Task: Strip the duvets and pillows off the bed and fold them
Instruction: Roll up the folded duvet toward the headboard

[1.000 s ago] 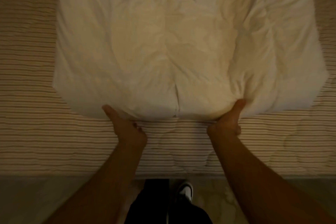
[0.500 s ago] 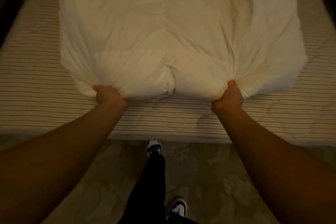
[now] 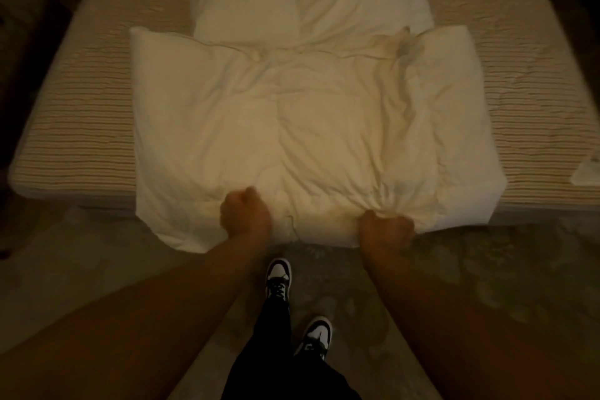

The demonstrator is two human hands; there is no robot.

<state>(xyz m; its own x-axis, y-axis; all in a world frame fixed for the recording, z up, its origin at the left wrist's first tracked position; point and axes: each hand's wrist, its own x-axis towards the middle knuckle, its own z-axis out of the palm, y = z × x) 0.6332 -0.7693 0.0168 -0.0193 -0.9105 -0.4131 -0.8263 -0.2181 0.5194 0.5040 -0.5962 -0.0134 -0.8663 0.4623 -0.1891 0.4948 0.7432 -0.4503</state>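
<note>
A white folded duvet (image 3: pixel 302 120) lies along the middle of the striped mattress (image 3: pixel 74 114), and its near end hangs over the foot of the bed. My left hand (image 3: pixel 245 216) is fisted around the duvet's near edge left of centre. My right hand (image 3: pixel 384 230) grips a bunched handful of the same edge on the right. A second layer of white bedding (image 3: pixel 308 0) lies further up the bed, partly under the duvet. No pillow can be told apart.
My legs in dark trousers and black-and-white shoes (image 3: pixel 279 276) stand on the patterned floor (image 3: pixel 487 269) at the bed's foot. A small white object (image 3: pixel 587 169) lies on the mattress at the right edge. Dark furniture (image 3: pixel 19 10) stands left of the bed.
Both hands closed on the duvet's near edge and dragged it toward me, so its end now hangs past the foot of the bed. I have stepped back from the bed.
</note>
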